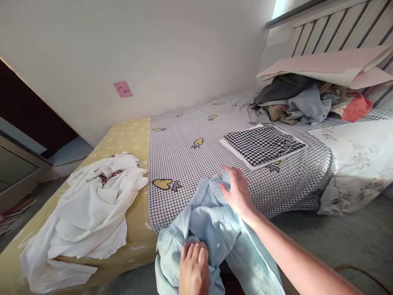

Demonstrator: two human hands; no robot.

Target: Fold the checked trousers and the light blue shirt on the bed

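Note:
A light blue cloth garment (211, 221) lies bunched over the front edge of the bed, part of it hanging down. My left hand (195, 262) is closed on its lower folds, fingers curled into the fabric. At the garment's upper end is my right hand (238, 190), with thumb and fingers apart, against the blue cloth. A folded black-and-white checked cloth (265, 143) rests on a white sheet or board just beyond my right hand.
To the left, a crumpled white garment (92, 209) spreads over the yellow bedding (132, 135). Checked bedding (175, 151) with pineapple prints covers the middle. A pile of clothes (307, 98) sits under a large pink sheet (325, 63) at the back right. The wall bears a pink note (123, 89).

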